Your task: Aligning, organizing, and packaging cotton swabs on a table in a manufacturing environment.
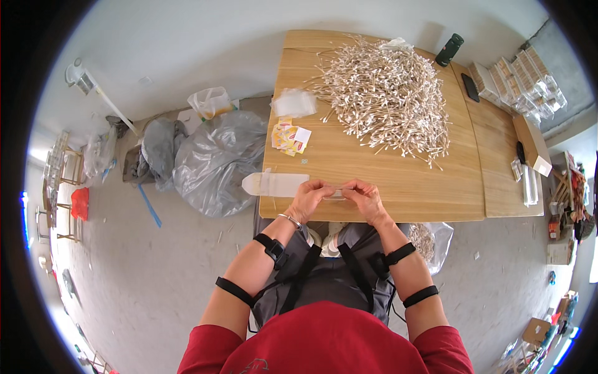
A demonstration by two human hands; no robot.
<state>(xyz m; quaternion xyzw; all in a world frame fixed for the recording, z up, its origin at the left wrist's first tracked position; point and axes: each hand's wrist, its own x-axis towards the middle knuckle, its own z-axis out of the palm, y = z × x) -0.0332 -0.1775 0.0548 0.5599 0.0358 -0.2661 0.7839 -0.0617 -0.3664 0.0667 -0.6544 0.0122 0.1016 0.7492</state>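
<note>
**Small, pale, flat piece (pixel 337 194) held between both hands at the near edge of a light-brown wooden desk (pixel 430 196)**

Both forearms are extended forward from the body and angled inward, so that the left hand (pixel 308 198) and the right hand (pixel 367 199) are brought close together just above the desk's near edge. The wrists are kept raised, with the backs of the hands mostly turned upward.

The fingers of the left hand are curled and nearly closed, with one end of the piece pinched at the tips. The other end is gripped in the same way by the fingers of the right hand. The piece is held roughly level across the narrow gap; it seems to be clear plastic, though it is too small and partly covered for this to be certain.

Just beside the left hand, a white, flat packet with a rounded end (pixel 286 185) is laid on the desk. Farther back, yellow-and-white printed cards (pixel 288 136) and a large heap of white-tipped cotton swabs (pixel 389 93) are spread.
</note>
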